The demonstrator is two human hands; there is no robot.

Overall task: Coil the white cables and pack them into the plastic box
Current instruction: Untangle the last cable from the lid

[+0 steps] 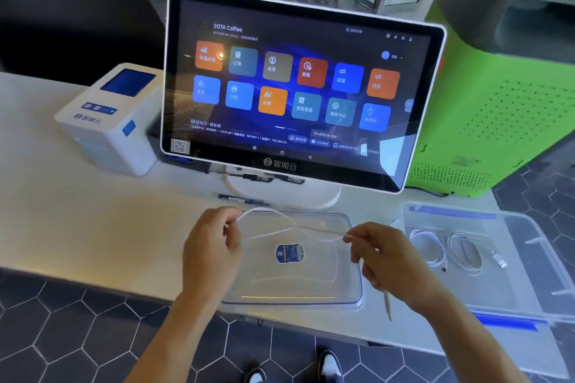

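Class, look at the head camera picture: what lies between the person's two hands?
In the head view, a white cable stretches from the left hand to the right hand, above a clear plastic lid on the counter.

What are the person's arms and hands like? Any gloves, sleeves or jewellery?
Both hands, left and right, are bare: no gloves, and no rings or watch that I can see. The forearms are bare too, with no sleeve in view.
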